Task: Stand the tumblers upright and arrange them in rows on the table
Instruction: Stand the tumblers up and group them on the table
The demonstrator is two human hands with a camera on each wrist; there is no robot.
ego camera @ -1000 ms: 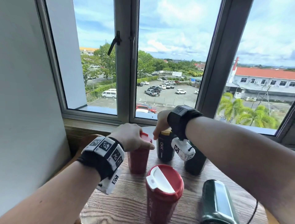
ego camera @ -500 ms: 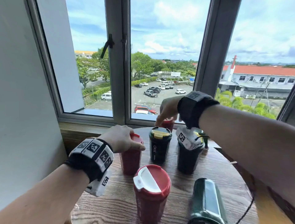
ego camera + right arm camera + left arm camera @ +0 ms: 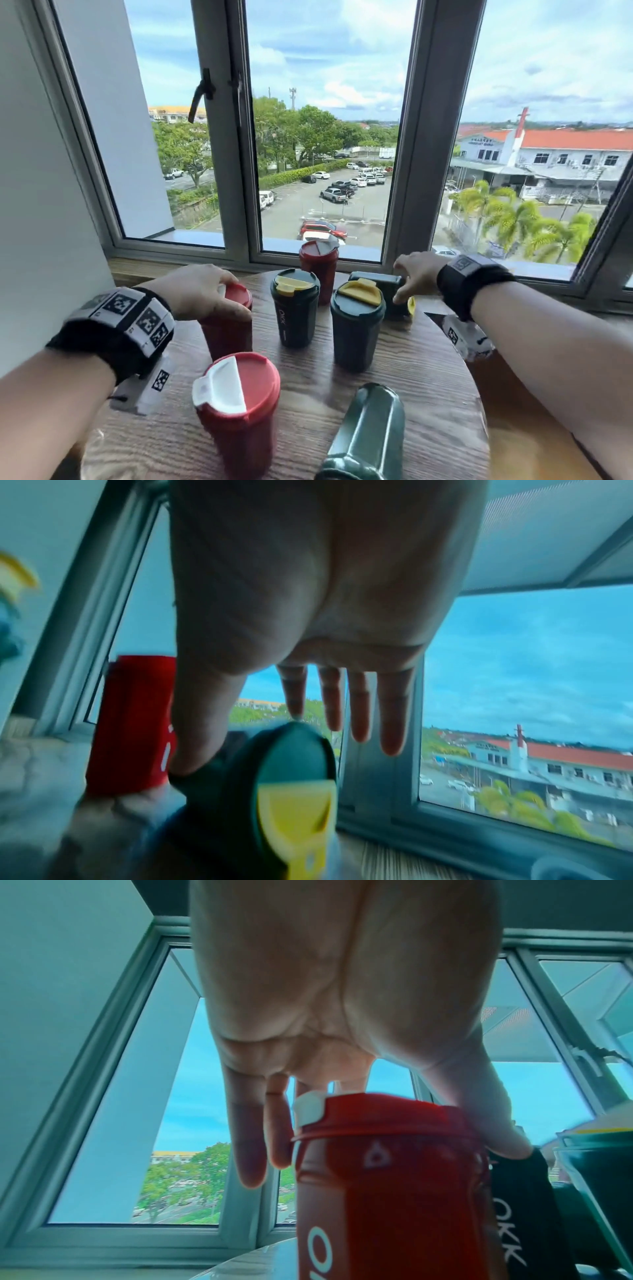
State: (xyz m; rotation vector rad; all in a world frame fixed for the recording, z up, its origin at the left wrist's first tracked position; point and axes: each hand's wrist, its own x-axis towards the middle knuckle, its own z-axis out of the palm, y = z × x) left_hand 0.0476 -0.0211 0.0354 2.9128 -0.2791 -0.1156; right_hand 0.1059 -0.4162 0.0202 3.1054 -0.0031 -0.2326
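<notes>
My left hand [image 3: 219,294] grips the lid of an upright red tumbler [image 3: 227,334] from above, thumb on the rim [image 3: 377,1123]. My right hand [image 3: 407,281] reaches with straight, spread fingers over a dark green tumbler [image 3: 380,287] lying on its side at the back right. Its thumb touches that tumbler's body [image 3: 298,756], whose yellow lid flap faces the wrist. Standing upright are two dark green tumblers [image 3: 294,315] [image 3: 356,332], a red one at the back [image 3: 318,270] and a red one in front [image 3: 239,407]. Another dark green tumbler [image 3: 368,435] lies at the front.
The round wooden table [image 3: 428,394] stands against a wooden window sill [image 3: 144,270] and a grey window frame [image 3: 404,171]. A white wall [image 3: 41,205] closes off the left side. The table edge curves away at the right.
My right hand has left the red tumbler at the back and moved right and down onto the lying dark green tumbler. The left hand has stayed on its red tumbler.
</notes>
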